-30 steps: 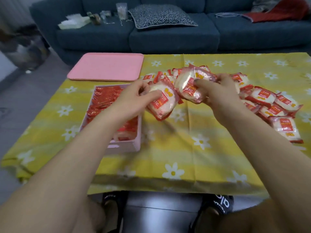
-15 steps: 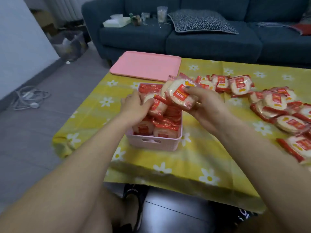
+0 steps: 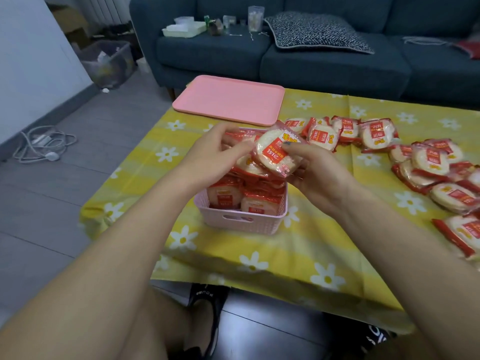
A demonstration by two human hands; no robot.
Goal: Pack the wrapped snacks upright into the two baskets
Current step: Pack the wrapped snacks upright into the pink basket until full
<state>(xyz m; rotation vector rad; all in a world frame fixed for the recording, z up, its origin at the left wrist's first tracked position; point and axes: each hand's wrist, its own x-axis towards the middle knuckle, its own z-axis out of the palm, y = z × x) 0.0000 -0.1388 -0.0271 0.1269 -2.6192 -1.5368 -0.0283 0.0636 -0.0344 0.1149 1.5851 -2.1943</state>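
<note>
Nearest the camera, two dark slippers (image 3: pixel 205 315) were seen on the floor below the surface's edge. The surface (image 3: pixel 298 245) was covered by a yellow cloth printed with white daisies. On its left part a pink basket (image 3: pixel 241 222) stood, packed with wrapped snacks (image 3: pixel 226 198) set upright in rows, their red-and-white wrappers showing above the rim.

Directly over the basket both hands were held. One snack (image 3: pixel 276 152) was gripped by the right hand (image 3: pixel 319 175), the thumb laid across its face and the fingers curled beneath it; the packet was tilted, its lower edge just above the packed rows. The left hand (image 3: pixel 215 152) was curled at the packet's left edge, fingertips touching or pinching the wrapper; whether another packet beneath it was also held could not be told.

To the right, loose snacks (image 3: pixel 431 165) were scattered flat on the cloth in an arc running from the near right edge toward the middle, several overlapping. Beyond the basket a pink lid (image 3: pixel 228 100) lay flat at the far left corner of the surface.

Farther off, a dark blue sofa (image 3: pixel 324 63) was seen, with a patterned cushion (image 3: pixel 317 32) on its seat and a white tray and small containers beside it. On the grey floor at left a coiled cable (image 3: pixel 41 144) lay, and a clear bin (image 3: pixel 109 63) stood near the wall.
</note>
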